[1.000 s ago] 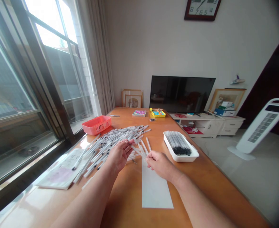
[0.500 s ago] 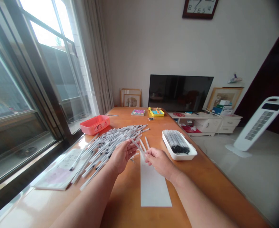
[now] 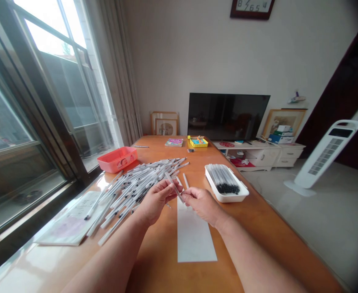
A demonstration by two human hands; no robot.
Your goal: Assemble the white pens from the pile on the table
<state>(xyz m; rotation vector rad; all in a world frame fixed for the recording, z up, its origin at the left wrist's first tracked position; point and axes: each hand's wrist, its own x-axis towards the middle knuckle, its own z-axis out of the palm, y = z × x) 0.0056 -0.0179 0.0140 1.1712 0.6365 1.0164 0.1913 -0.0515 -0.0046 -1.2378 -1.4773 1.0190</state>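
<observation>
Over the far end of a white paper strip (image 3: 195,240), my two hands meet on one slim, clear-white pen (image 3: 170,179). My left hand (image 3: 158,199) pinches its middle between thumb and fingers. The lower end is in the closed fingers of my right hand (image 3: 201,203), which partly hide it. Just beyond, another pale pen tube (image 3: 186,181) lies on the table. To the left spreads a loose pile of similar pens (image 3: 136,183), many with black ends. A white tray (image 3: 243,196) on the right holds a neat row of clear pens with black ends together.
A red plastic box (image 3: 114,162) stands behind the pile, and a booklet (image 3: 66,228) lies partly under it. Farther back on the wooden table (image 3: 157,260) are a colourful book (image 3: 174,142) and a yellow box (image 3: 199,143). A white tower fan (image 3: 325,152) stands right.
My left thumb and fingers have closed on the pen, where before they were more open beside it. The pen has tilted steeper. The whole view has shifted slightly.
</observation>
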